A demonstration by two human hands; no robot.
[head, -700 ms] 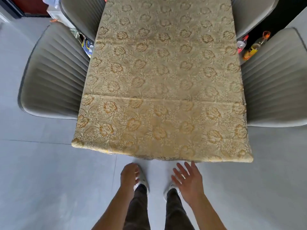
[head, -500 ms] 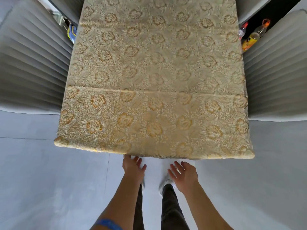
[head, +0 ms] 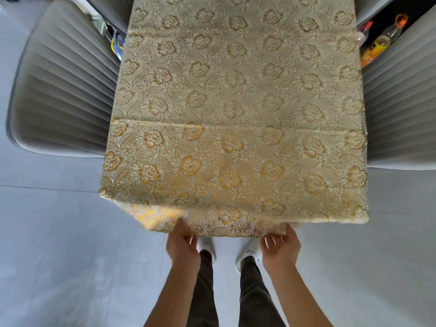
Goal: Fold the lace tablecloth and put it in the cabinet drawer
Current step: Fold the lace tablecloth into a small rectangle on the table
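The lace tablecloth (head: 236, 109), long axis running away, is gripped at its near hanging hem by left hand (head: 182, 244) and right hand (head: 280, 246), fingers curled.

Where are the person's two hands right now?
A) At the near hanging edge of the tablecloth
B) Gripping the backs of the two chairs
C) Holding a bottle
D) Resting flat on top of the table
A: the left hand and right hand both meet the near hanging edge of the tablecloth, with fingers curled at its hem.
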